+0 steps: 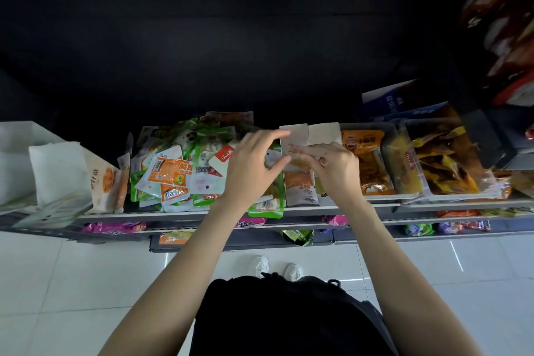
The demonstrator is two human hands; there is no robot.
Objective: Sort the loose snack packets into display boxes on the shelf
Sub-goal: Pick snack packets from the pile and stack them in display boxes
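Loose packets (176,170) heaped on shelf (185,214), left of centre. Display boxes (372,165) in a row toward the shelf's right end. Upright box (59,173) at left end. Lower shelves (202,230) below.

Both my arms reach forward, hands nearly meeting at centre.
My left hand (254,166) is spread, fingers gently arched and thumb apart; my right hand (332,166) curls its fingers toward the left one, fingertips blurred, forearms bare.
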